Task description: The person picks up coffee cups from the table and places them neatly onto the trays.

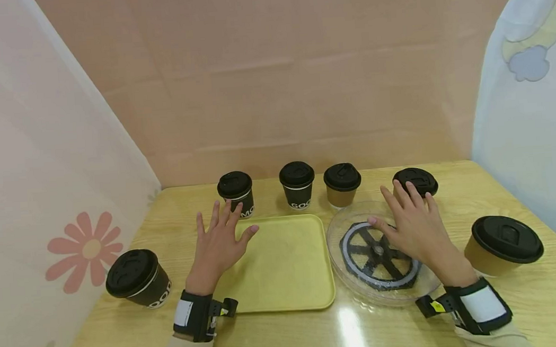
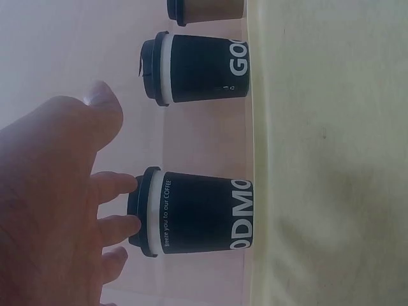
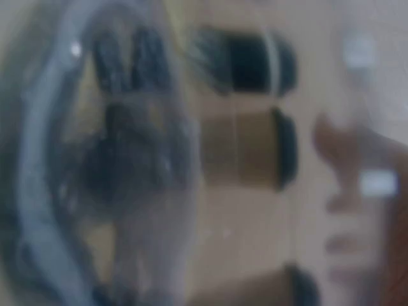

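With fingers spread, my left hand [image 1: 219, 247] hovers over the left edge of a yellow tray [image 1: 284, 268], holding nothing. Just beyond its fingertips stands a black paper coffee cup [image 2: 204, 213] with a black lid. My right hand [image 1: 416, 228], also spread and holding nothing, is above the right part of a round clear plastic dish [image 1: 347, 283] with a black spoked wheel shape [image 1: 379, 252] and a grey ring. Behind that hand is a lidded cup [image 1: 415, 180], partly hidden by the fingers. The right wrist view is blurred.
Along the back stand another black cup [image 1: 298, 185] and a brown cup [image 1: 342, 185]. A black cup [image 1: 138, 277] stands at the left side and a larger-looking brown cup [image 1: 502, 244] at the right. Cloth walls [image 1: 277, 78] enclose the wooden table [image 1: 278, 338].
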Demonstrator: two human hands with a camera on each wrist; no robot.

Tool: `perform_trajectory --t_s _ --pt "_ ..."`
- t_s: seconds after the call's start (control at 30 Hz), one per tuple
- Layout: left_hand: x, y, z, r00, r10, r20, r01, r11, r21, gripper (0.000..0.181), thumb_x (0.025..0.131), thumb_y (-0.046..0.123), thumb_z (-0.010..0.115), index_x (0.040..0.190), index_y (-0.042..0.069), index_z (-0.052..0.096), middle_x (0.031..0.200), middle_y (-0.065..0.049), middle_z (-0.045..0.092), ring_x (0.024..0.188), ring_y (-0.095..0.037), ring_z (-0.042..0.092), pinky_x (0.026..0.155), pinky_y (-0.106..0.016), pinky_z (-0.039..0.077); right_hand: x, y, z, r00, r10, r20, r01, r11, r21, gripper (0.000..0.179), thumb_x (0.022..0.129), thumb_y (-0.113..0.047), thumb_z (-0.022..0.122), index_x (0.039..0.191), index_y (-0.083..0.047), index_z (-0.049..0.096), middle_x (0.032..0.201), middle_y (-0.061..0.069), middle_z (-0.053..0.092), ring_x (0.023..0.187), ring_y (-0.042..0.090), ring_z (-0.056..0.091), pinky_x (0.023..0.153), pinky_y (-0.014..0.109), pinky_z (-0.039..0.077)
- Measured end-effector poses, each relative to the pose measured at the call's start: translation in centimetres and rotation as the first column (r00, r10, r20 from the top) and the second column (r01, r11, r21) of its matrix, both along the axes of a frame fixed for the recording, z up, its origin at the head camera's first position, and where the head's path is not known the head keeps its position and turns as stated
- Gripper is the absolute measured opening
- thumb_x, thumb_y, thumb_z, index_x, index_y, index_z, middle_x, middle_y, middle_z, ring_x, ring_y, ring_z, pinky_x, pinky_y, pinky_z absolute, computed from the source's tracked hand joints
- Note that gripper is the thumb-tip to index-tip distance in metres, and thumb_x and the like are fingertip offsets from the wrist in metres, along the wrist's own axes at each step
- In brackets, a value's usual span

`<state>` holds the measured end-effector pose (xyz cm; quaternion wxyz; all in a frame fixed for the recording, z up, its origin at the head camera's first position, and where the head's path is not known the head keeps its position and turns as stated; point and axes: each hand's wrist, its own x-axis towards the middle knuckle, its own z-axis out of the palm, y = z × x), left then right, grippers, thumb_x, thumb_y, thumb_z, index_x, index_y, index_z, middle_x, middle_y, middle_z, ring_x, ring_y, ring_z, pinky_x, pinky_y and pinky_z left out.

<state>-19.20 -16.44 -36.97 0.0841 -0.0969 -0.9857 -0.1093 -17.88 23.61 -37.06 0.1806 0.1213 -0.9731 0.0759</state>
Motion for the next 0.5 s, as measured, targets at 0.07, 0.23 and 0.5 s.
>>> perform_trajectory --t_s 0.07,0.23,0.5 --pt "-0.07 -0.13 0.01 1.0 0.0 0.003 0.0 1.0 -0.003 0.074 0.095 0.065 0.04 0.154 0.021 0.029 0.163 -0.011 0.02 0.153 -0.035 0.008 0.117 -0.066 -0.002 -0.17 -0.09 -0.05 1.0 0.004 -0.009 -0.004 1.0 -0.002 0.076 0.094 -0.058 0.052 0.149 -0.007 0.037 0.153 0.029 0.031 0.14 0.051 0.025 0.106 0.074 0.019" --pt "-0.17 -0.31 0.05 1.0 -0.003 0.008 0.003 1.0 -0.006 0.076 0.095 0.067 0.039 0.155 0.022 0.028 0.163 -0.012 0.019 0.153 -0.035 0.007 0.117 -0.065 -0.003 -0.36 -0.23 0.15 0.999 0.01 -0.048 -0.01 1.0 -0.011 0.076 0.093 -0.056 0.055 0.149 -0.008 0.038 0.153 0.028 0.032 0.14 0.049 0.027 0.106 0.074 0.02" --pt "-0.12 -0.66 0.08 1.0 0.012 0.021 -0.012 1.0 0.0 0.076 0.094 0.067 0.04 0.154 0.021 0.03 0.162 -0.013 0.022 0.152 -0.036 0.007 0.117 -0.065 -0.003 -0.27 -0.33 0.58 1.0 -0.002 -0.019 0.001 1.0 -0.016 0.079 0.092 -0.058 0.055 0.15 -0.007 0.036 0.153 0.029 0.03 0.141 0.05 0.025 0.105 0.075 0.018"
